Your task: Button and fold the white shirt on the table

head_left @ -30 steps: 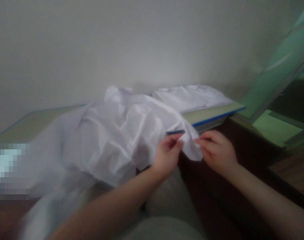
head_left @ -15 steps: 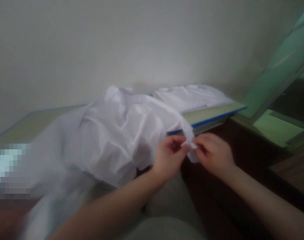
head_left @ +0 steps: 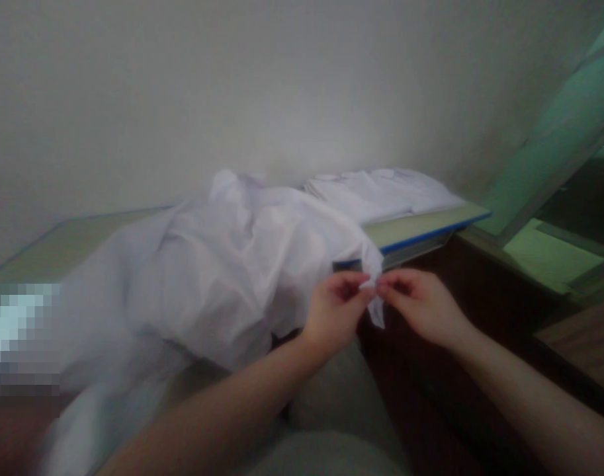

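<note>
Cloth (head_left: 222, 264): white, crumpled, heaped across the table (head_left: 425, 223) and hanging over its front side towards your legs (head_left: 326, 396); its right end runs down to your fingers.
Left hand (head_left: 339, 307): thumb and fingertips pinch the narrow right end of the cloth.
Right hand (head_left: 423, 304): thumb and fingertips pinch the same end, just beside the left; you cannot tell at this blur whether the fingertips of both hands touch.
Tip (head_left: 378, 314): hangs below both pinches, above the dark floor (head_left: 435, 403). If both pinches slacken, it could drop out of reach.
Hold: small in area. The fabric looks smooth and could slip from your fingertips under a sideways pull.
Overhang: much of the weight appears to hang off the front. A hard tug, or a shift of your legs, could drag the heap down.
Blue edge (head_left: 425, 236): close to the held end; a fold pulled across it could snag.
Stack (head_left: 381, 192): white cloths, behind, near the wall (head_left: 302, 86). A wide sweep of your arm could disarrange them.
</note>
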Motion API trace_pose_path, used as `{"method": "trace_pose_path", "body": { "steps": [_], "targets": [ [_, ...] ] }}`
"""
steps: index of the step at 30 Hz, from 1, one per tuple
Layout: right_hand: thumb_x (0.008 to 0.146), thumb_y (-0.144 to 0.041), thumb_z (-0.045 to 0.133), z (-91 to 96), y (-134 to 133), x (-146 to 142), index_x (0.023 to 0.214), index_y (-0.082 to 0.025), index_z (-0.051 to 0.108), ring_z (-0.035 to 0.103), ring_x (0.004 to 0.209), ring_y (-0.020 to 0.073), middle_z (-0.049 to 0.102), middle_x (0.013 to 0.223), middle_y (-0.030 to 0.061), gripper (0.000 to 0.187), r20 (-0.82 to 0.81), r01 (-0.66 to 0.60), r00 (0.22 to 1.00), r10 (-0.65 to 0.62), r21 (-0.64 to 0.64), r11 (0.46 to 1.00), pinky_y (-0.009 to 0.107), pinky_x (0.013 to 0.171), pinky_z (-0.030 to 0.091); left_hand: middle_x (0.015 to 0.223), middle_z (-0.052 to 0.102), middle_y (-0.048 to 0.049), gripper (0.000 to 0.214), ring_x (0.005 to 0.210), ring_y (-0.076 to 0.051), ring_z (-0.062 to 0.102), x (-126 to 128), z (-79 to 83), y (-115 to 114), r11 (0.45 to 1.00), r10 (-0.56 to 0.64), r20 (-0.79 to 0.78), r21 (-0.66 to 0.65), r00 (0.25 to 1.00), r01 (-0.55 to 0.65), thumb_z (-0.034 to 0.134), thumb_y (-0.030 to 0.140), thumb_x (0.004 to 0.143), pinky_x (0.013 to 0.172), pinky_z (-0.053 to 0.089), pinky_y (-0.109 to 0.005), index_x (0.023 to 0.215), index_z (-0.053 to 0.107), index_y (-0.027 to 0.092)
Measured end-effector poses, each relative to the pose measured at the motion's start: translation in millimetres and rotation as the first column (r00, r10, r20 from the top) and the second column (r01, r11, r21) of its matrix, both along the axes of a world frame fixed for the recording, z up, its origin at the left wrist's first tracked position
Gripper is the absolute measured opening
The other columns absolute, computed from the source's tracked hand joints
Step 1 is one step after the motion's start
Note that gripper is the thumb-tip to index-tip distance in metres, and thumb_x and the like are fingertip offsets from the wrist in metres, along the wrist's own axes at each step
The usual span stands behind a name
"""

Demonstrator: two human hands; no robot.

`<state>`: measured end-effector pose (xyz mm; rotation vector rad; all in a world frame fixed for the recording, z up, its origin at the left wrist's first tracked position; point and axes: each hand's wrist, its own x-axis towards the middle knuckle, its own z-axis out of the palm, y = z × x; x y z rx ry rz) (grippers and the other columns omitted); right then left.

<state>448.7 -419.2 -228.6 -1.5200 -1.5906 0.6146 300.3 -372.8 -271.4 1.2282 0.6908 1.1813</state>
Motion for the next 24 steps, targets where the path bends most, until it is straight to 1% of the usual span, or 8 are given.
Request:
{"method": "trace_pose_path", "body": {
  "steps": [3,5,9,11,13,18,22,24],
  "targets": [
    [0.084,-0.03,0.058,-4.7,-0.7,-0.1,0.086,-0.016,0.068,0.064,0.076,0.0147,0.069,0.081,0.003,0.017,-0.015,0.013,1.0,-0.012,0.06,0.998,0.022,0.065,0.049,0.074,0.068,-0.0033,0.025,0.064,-0.012,0.061,0.1,-1.3,0.9,0.999,0.039,-0.045,0.024,0.998,-0.038,0.076,0.029,0.07,0.06,0.049,-0.024,0.089,0.067,0.015],
    [0.085,-0.03,0.058,-7.0,-2.1,-1.3,0.087,-0.016,0.068,0.063,0.074,0.0144,0.069,0.082,0.003,0.017,-0.006,0.029,1.0,-0.029,0.122,0.992,0.023,0.063,0.049,0.077,0.069,-0.0046,0.027,0.066,-0.013,0.062,0.4,-0.7,1.4,0.997,0.058,-0.06,0.057,0.997,-0.054,0.076,0.031,0.07,0.062,0.05,-0.025,0.089,0.068,0.015],
    [0.085,-0.029,0.059,-9.7,-4.2,-3.5,0.086,-0.018,0.068,0.063,0.07,0.0146,0.069,0.081,0.0028,0.015,0.049,0.06,0.996,-0.074,0.244,0.968,0.024,0.061,0.049,0.078,0.07,-0.0058,0.025,0.069,-0.015,0.064,1.0,1.1,1.7,0.992,0.088,-0.072,0.102,0.994,-0.081,0.077,0.032,0.068,0.065,0.052,-0.027,0.085,0.069,0.015],
    [0.084,-0.028,0.059,-11.0,-4.1,-3.4,0.085,-0.018,0.068,0.063,0.071,0.0147,0.069,0.081,0.0029,0.013,0.089,0.066,0.991,-0.097,0.3,0.952,0.025,0.062,0.049,0.077,0.07,-0.006,0.023,0.068,-0.015,0.064,0.8,0.3,1.9,0.991,0.09,-0.089,0.106,0.992,-0.08,0.077,0.031,0.068,0.064,0.052,-0.028,0.084,0.07,0.015],
    [0.084,-0.027,0.059,-12.0,-3.7,-2.5,0.084,-0.019,0.068,0.062,0.072,0.0147,0.068,0.082,0.0026,0.012,0.144,0.044,0.985,-0.097,0.338,0.94,0.025,0.065,0.049,0.078,0.071,-0.006,0.022,0.069,-0.016,0.065,0.1,-1.8,2.2,0.991,0.085,-0.11,0.115,0.99,-0.072,0.076,0.031,0.068,0.065,0.052,-0.028,0.083,0.071,0.016],
    [0.083,-0.022,0.061,-11.7,-3.1,1.0,0.085,-0.019,0.069,0.062,0.075,0.0138,0.068,0.083,0.0013,0.008,0.216,-0.011,0.974,-0.067,0.342,0.94,0.024,0.069,0.048,0.086,0.071,-0.006,0.014,0.079,-0.016,0.066,-3.2,-5.9,2.8,0.983,0.011,-0.105,0.182,0.994,0.008,0.073,0.027,0.072,0.075,0.053,-0.03,0.082,0.072,0.017],
    [0.082,-0.021,0.062,-10.3,-4.0,3.5,0.083,-0.02,0.07,0.063,0.075,0.0133,0.068,0.082,0.0002,0.008,0.216,-0.029,0.976,-0.041,0.308,0.951,0.023,0.069,0.049,0.092,0.069,-0.0076,0.011,0.087,-0.018,0.064,-9.7,-0.2,4.8,0.957,-0.059,-0.107,0.275,0.993,0.086,0.071,0.023,0.074,0.081,0.052,-0.031,0.082,0.072,0.016],
    [0.082,-0.022,0.062,-10.0,-4.8,4.8,0.083,-0.02,0.07,0.064,0.075,0.0136,0.069,0.082,0.0002,0.008,0.216,-0.043,0.976,-0.025,0.305,0.951,0.024,0.07,0.049,0.094,0.068,-0.008,0.012,0.086,-0.017,0.064,-14.2,3.6,7.3,0.943,-0.132,-0.119,0.29,0.984,0.161,0.067,0.022,0.076,0.079,0.051,-0.03,0.085,0.073,0.016]
  ]
}}
